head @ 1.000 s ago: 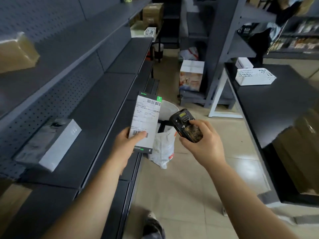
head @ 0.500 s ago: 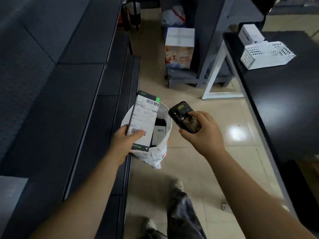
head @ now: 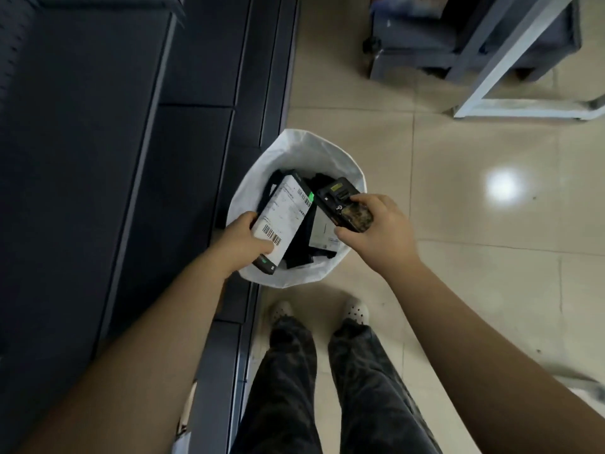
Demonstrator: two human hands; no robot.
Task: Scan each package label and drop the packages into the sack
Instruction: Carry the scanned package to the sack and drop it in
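My left hand (head: 244,239) grips the near end of a flat black package (head: 282,217) with a white barcode label. The package tilts down over the open mouth of the white sack (head: 304,149) on the floor. My right hand (head: 381,229) holds a black handheld scanner (head: 342,203) above the right side of the sack, its head pointing toward the package. Several dark packages (head: 319,235) lie inside the sack, one with a white label showing.
Dark grey shelving (head: 98,158) runs along the left, its edge touching the sack. A grey shelf base (head: 458,57) and a white table frame (head: 510,73) stand at the far right. My legs and white shoes (head: 355,309) are just behind the sack on the beige tiled floor.
My view has tipped downward onto the sack. Both hands have lowered: the package has gone from upright in front of me to tilted over the sack's mouth, the scanner beside it.
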